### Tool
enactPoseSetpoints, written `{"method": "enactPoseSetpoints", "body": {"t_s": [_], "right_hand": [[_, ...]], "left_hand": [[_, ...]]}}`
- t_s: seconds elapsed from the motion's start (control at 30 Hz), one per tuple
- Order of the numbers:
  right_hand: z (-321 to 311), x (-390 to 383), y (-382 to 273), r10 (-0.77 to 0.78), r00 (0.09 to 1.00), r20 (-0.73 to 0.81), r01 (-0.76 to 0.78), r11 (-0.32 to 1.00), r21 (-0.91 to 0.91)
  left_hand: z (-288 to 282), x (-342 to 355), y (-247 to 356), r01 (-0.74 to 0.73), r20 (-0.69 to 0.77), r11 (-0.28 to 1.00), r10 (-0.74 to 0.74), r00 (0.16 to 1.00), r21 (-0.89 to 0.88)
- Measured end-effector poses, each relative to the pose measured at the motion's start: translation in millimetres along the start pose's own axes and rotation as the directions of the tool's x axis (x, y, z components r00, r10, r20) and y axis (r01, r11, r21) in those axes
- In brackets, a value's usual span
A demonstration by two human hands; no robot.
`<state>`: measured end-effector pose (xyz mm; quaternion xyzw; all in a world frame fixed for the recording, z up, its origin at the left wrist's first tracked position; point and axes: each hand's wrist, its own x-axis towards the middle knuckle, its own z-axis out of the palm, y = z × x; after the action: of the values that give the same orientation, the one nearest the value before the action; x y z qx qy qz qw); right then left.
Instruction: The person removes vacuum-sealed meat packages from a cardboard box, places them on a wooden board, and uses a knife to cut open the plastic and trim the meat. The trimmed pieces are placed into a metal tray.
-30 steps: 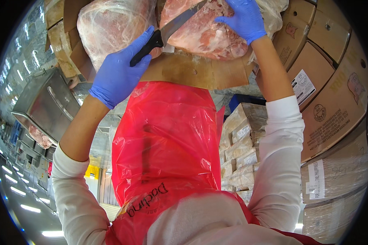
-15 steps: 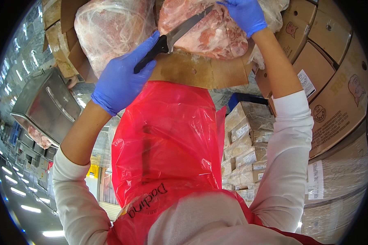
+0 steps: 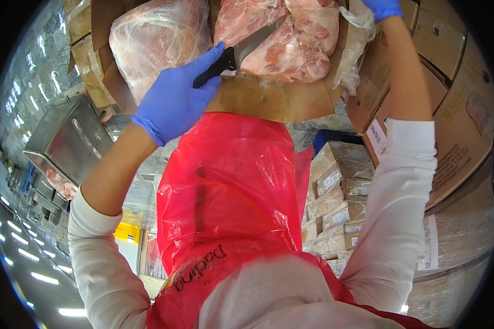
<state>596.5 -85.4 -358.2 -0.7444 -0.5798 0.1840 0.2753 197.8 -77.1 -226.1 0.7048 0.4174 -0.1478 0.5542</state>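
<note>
Blue-gloved, the left hand is closed around the black handle of a knife, one finger stretched forward along the grip. The blade slants away over an unwrapped piece of pink meat, which lies in an opened cardboard carton beside a wrapped piece in clear film. Whether the edge touches the meat or hangs just above it cannot be told. The right hand is at the top rim of the view, partly cut off, near a crumpled plastic wrap at the carton's right edge; whether its fingers are open or gripping something cannot be seen.

The knife hold looks sound: the forward finger should help steer the blade. With the right hand away from the meat, the safer course would be a quiet blade, its tip turned from the reaching arm. Loose plastic is best drawn outward, well apart from the edge, since it could snag or fold under the meat. The meat's surface looks moist and may slip, so light pressure and a steady wrist would probably serve better than force.
</note>
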Motion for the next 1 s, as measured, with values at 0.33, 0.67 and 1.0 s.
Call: {"method": "enactPoseSetpoints", "body": {"t_s": [0.33, 0.67, 1.0], "right_hand": [[89.8, -143.1, 67.9, 0.205, 0.921, -0.332, -0.204, 0.978, 0.036], [124.5, -135.8, 25.8, 0.288, 0.805, -0.519, -0.423, 0.892, -0.16], [125.7, -143.4, 18.5, 0.383, 0.722, -0.577, -0.544, 0.829, -0.13]], "left_hand": [[24.7, 68.7, 46.3, 0.033, 0.049, 0.964, -0.047, 0.998, 0.264], [94.6, 57.0, -42.2, -0.119, -0.221, 0.993, 0.115, 0.969, -0.003], [100.3, 88.4, -127.4, -0.254, -0.226, 0.949, 0.293, 0.929, 0.185]]}}
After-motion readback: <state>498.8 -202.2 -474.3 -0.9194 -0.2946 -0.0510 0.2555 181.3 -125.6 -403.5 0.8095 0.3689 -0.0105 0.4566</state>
